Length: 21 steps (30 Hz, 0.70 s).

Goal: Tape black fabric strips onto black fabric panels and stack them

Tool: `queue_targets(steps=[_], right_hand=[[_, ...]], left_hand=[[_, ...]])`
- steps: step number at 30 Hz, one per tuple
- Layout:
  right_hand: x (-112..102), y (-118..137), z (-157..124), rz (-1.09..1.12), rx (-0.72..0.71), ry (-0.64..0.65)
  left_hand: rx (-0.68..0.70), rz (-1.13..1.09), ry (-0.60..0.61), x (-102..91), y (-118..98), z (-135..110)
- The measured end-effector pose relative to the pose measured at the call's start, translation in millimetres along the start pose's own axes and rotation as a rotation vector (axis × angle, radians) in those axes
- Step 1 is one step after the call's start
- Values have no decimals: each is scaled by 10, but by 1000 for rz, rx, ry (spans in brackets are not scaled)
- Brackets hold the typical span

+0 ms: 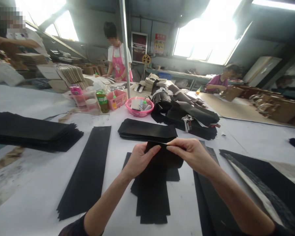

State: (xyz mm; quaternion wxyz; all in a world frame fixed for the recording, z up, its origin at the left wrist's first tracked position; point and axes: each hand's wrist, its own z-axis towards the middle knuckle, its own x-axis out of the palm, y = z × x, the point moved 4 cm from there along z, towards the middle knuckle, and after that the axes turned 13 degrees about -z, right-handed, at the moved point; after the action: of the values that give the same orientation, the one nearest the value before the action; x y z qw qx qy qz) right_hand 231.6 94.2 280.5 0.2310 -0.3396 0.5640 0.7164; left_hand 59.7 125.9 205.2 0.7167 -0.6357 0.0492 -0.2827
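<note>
Between my two hands is a black sheet (162, 157), its upper edge raised off the table. My left hand (141, 157) pinches that edge on the left, thumb on the near side. Close beside it, my right hand (186, 150) pinches the same edge between thumb and fingers. Beneath the hands lie overlapping black strips (153, 200), fanned out on the white table. Just beyond is a neat stack of black pieces (147, 129). A long black stack (88, 170) lies left of my hands, and more long black strips (207, 196) lie under my right forearm.
A thick black pile (29, 129) lies at far left. Further back stand a pink basin (139, 107), a green bottle (102, 101), a pink box (116, 100) and a heap of dark material (186, 114). A metal pole (125, 49) rises behind them. Several people work at the far tables.
</note>
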Motion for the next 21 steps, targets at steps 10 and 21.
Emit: queue_targets(steps=[10,21], right_hand=[[-97,-268,-67,159,114,30],[-91,-214,-117,28,74,106]], left_hand=[[16,-42,-126,52,6,-36],[91,54,-162,52,-73,-92]])
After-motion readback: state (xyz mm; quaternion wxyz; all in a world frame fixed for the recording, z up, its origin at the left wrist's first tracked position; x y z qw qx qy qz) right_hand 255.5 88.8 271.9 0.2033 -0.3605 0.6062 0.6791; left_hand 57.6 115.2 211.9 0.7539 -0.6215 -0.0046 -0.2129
